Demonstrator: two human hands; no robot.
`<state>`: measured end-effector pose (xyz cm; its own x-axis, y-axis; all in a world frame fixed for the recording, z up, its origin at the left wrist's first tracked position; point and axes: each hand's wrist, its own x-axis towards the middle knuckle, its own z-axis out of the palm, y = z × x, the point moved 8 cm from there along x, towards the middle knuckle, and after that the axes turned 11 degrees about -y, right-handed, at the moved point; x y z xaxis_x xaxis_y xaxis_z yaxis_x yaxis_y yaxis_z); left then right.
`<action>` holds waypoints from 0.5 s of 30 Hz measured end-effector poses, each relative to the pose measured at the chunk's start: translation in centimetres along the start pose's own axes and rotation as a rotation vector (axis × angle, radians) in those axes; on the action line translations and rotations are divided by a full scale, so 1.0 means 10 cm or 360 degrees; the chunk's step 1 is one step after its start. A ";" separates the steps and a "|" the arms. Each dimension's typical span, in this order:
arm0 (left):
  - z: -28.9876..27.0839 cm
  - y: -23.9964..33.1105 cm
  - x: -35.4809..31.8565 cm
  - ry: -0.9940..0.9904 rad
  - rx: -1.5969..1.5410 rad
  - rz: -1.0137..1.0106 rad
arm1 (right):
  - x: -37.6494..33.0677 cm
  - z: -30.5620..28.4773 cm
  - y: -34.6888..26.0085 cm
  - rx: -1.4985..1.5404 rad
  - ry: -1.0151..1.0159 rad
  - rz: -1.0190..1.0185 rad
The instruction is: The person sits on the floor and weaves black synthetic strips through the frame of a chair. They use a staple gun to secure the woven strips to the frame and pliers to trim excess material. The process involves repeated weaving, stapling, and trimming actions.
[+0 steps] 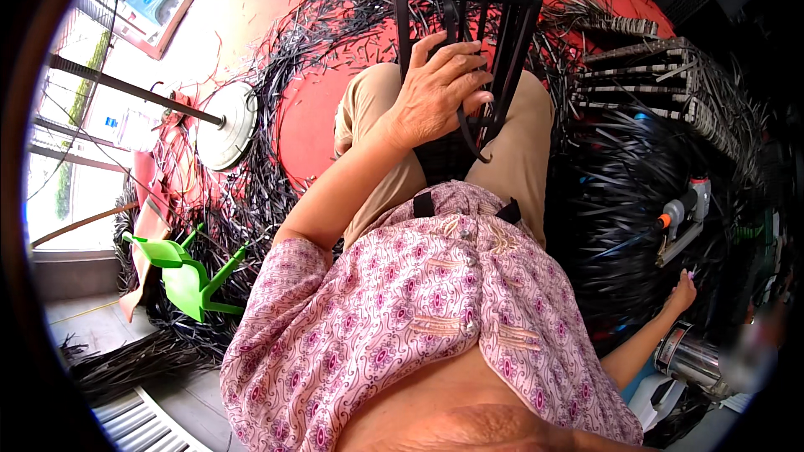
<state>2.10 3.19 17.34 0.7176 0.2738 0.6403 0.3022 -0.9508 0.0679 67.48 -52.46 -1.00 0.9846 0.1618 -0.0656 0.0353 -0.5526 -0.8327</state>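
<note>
A black slatted frame [511, 0], partly wrapped in woven strips, stands tilted between my knees. My left hand [440, 88] is against its slats, fingers bent and the thumb side low. A flat black strip [450, 17] runs down behind the fingers, and its curled end comes out below the hand. The hand hides where the strip crosses the frame. Far out to the right, my right hand [684, 293] is raised with its fingers drawn together near a grey and black power tool [687, 209] with an orange part. Anything in those fingers is too small to name.
Loose black strips [620, 209] lie heaped on both sides. A woven dark piece [636, 84] stands at right, a metal cylinder [691, 360] below it. At left are a round white base with a pole [226, 125] and a bright green plastic object [188, 285]. Red covering [318, 117] lies on the floor.
</note>
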 end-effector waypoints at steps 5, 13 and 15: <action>-0.06 -0.01 -0.01 0.0089 -0.0190 -0.0045 | -0.98 -0.19 -1.33 -0.0452 0.0643 -0.0338; -0.20 0.01 0.07 0.0399 -0.0860 -0.0229 | -2.81 1.77 -3.72 0.1456 -0.1064 -0.1140; -0.18 -0.05 0.01 0.0576 -0.1186 -0.0364 | -3.64 2.71 -4.10 0.1587 -0.1655 -0.1074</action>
<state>0.89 3.39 18.75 0.4066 0.5276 0.7459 -0.1669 -0.7598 0.6284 25.54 -13.53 20.67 0.2796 0.8394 0.4662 -0.1347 0.5150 -0.8465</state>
